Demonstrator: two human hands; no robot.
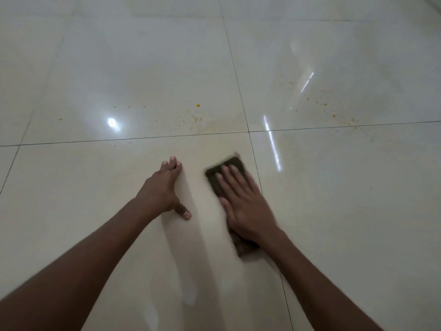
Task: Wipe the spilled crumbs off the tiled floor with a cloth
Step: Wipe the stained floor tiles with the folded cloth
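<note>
A dark folded cloth (pixel 223 168) lies flat on the glossy cream tiled floor (pixel 334 211). My right hand (pixel 241 204) presses down on it with fingers spread, covering its middle; the cloth is blurred by motion. My left hand (pixel 164 187) rests flat on the floor a little to the left, holding nothing. Orange crumbs (pixel 197 118) lie scattered on the tile beyond the hands, with one larger crumb (pixel 198 105) farther back. More crumbs (pixel 334 115) are spread over the far right tile.
Dark grout lines (pixel 143 137) cross the floor in front of the hands and run beside the cloth. Bright light reflections (pixel 112 122) shine on the tiles. A faint yellowish smear surrounds the nearer crumbs.
</note>
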